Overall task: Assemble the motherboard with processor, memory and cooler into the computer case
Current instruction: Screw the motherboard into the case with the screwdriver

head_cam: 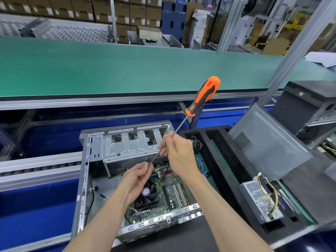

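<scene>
Scene: a person works over an open case on an assembly line, seen from a head-worn camera looking down at both bare forearms.
Right hand: the right hand grips the metal shaft of a screwdriver about midway along, fingers curled round it.
Left hand: the left hand pinches the shaft's lower end between thumb and fingertips, just above the board; whether a screw sits at the tip cannot be told.
Screwdriver: tilted, its orange-and-black handle up and to the far right, free of either hand; its tip points down and to the near left, hidden in the left fingers.
Case: grey metal, lying on its side with the open face up, at centre near; its drive cage fills the far half.
Motherboard: the green motherboard lies inside the case, in its near half, partly hidden by both hands.
Cooler: a black fan cooler with a purple centre label sits on the board, just below the left palm.
Right side: a black tray stands just beside the case; a grey side panel leans on it, and a power supply with yellow wires lies in its near part.
Far side: a green belt runs across the width, with stacked cartons beyond it.
</scene>
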